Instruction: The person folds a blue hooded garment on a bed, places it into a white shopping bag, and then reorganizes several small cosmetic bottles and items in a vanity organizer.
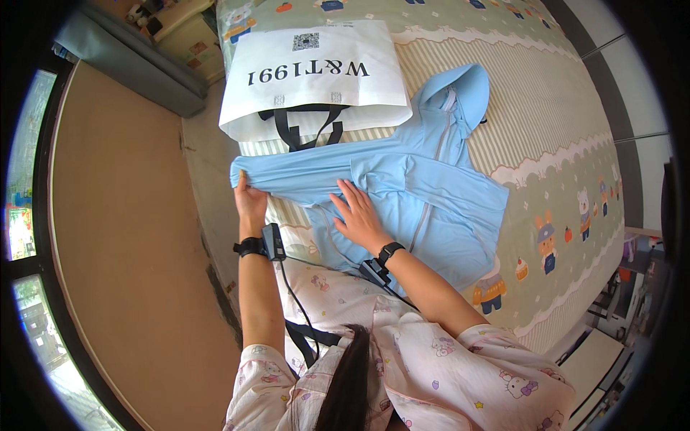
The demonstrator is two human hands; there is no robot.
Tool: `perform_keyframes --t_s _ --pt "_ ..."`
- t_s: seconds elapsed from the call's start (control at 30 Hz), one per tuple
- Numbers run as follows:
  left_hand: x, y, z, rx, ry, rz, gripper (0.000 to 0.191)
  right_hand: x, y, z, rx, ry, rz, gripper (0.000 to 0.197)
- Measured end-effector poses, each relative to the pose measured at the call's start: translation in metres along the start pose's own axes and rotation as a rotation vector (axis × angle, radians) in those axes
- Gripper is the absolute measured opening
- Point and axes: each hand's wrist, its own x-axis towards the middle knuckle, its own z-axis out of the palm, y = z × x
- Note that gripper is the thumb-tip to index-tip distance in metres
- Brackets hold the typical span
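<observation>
A light blue hooded zip jacket (pixel 453 221) lies spread on the bed, its hood towards the far side. One sleeve (pixel 307 167) stretches out to the left, and its cuff end is pinched in my left hand (pixel 251 202), thumb on top. My right hand (pixel 358 215) rests flat on the jacket near the middle, fingers spread, touching the fabric below the sleeve. The other sleeve is laid across the front, over part of the zip. Dark straps with small devices are around both wrists.
Beyond the sleeve lies a white shopping bag (pixel 318 81) with black handles (pixel 307 129), its mouth facing me. A patterned bedsheet (pixel 539 108) covers the bed. At the left stand a tan panel (pixel 129 242) and a window (pixel 32 161). Shelving (pixel 620 301) is at the right.
</observation>
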Motion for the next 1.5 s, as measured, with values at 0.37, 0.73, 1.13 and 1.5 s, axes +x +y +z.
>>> perform_keyframes --t_s 0.37,0.73,1.13,1.5 --pt "0.032 0.086 -0.016 0.332 0.434 0.272 0.047 0.002 -0.006 -0.013 0.012 -0.082 -0.001 0.050" --pt "-0.019 0.111 0.076 0.430 0.250 0.499 0.046 0.091 -0.066 -0.039 0.432 -0.057 -0.135 0.040" --pt "-0.095 0.069 0.127 0.395 -0.023 0.588 0.042 0.197 -0.107 -0.072 0.628 -0.098 -0.361 0.016" --pt "-0.114 0.068 0.135 0.291 -0.231 0.386 0.059 0.209 -0.083 -0.091 1.093 -0.533 0.147 0.018"
